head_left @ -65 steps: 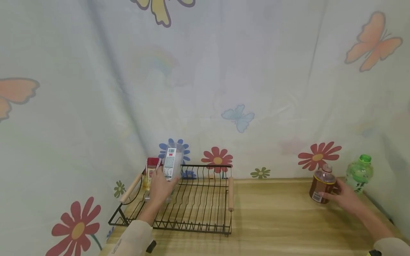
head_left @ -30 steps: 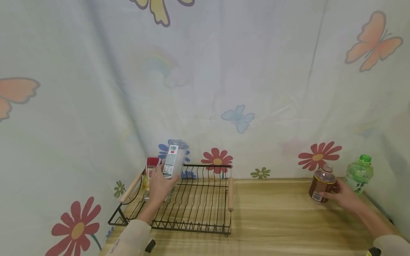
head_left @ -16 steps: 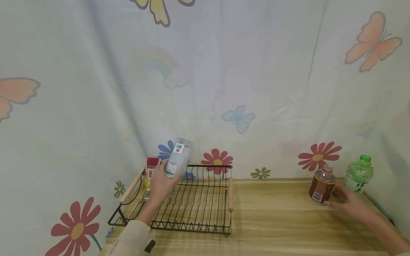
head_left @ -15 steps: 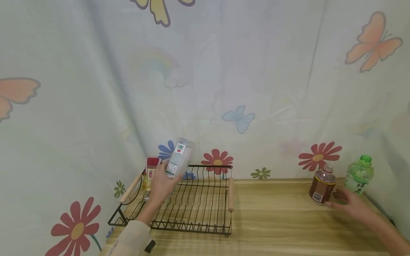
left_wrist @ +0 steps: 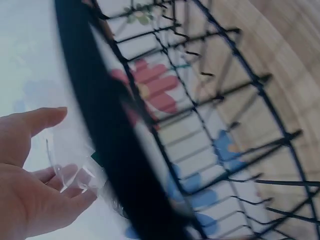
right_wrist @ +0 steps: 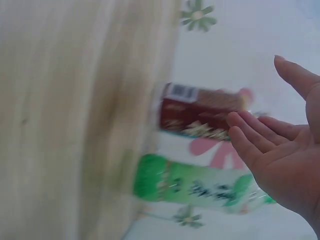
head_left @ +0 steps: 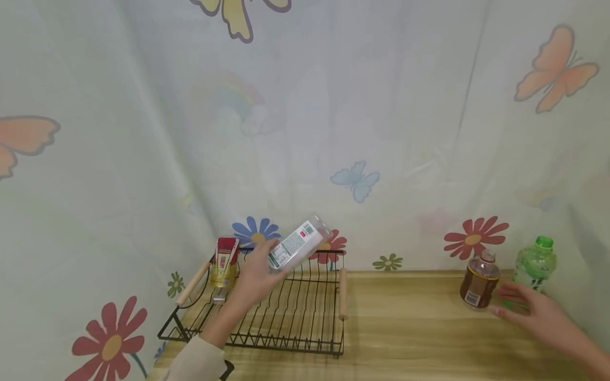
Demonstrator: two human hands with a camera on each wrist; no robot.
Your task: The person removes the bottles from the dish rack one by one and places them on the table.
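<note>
My left hand (head_left: 259,272) grips the lower end of a clear plastic container (head_left: 300,243) with a white barcode label. The container is tilted, its far end up and to the right, above the dish rack (head_left: 290,312). Clear plastic (left_wrist: 75,175) also shows between thumb and fingers in the left wrist view. Over the table at right, my right hand (head_left: 538,315) is empty, fingers extended and thumb apart. Just left of it stands a bottle with a brown label (head_left: 478,283); behind it is a green-capped bottle (head_left: 536,262), partly hidden by the hand.
The black wire dish rack has wooden handles (head_left: 343,293) on both sides. A red and yellow pack (head_left: 225,262) stands in its back left corner. Behind the wooden table (head_left: 405,328) hangs a white curtain (head_left: 405,132) printed with flowers and butterflies.
My left hand has moved right with the container, which has tipped further over to the right. My right hand has let go of the brown-labelled bottle and drawn away to the right.
</note>
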